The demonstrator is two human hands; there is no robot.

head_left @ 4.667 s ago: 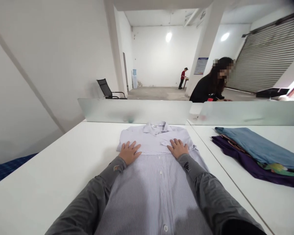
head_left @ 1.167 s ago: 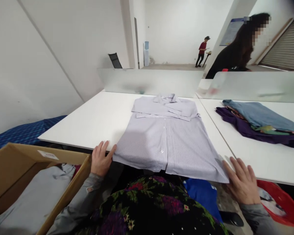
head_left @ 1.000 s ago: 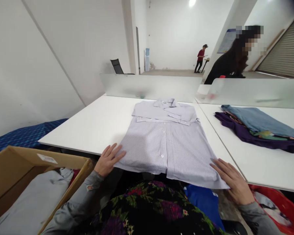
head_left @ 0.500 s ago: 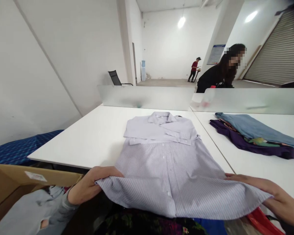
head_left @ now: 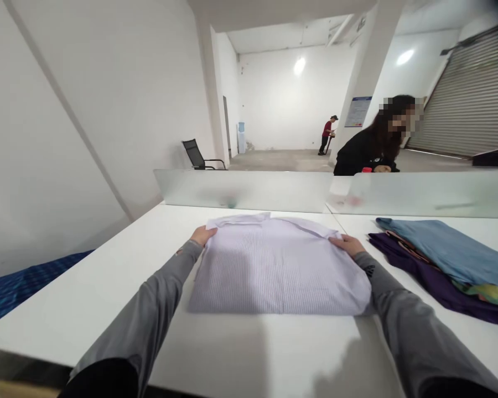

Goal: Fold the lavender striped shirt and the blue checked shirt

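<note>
A pale lilac striped shirt (head_left: 274,268) lies folded in half on the white table (head_left: 108,293), its lower half laid over the collar end. My left hand (head_left: 202,235) grips the shirt's far left corner. My right hand (head_left: 345,244) grips the far right corner. Both arms in grey sleeves reach forward along the shirt's sides.
A stack of folded clothes (head_left: 444,262), blue on purple, lies on the right-hand table. A frosted divider (head_left: 244,189) runs along the table's far edge. Behind it a person in black (head_left: 367,149) leans over. Farther back are another person in red (head_left: 327,132) and a black chair (head_left: 197,156).
My hands took the shirt's hem at the near table edge, lifted it and carried it forward over the collar end. The shirt is now folded in half.
</note>
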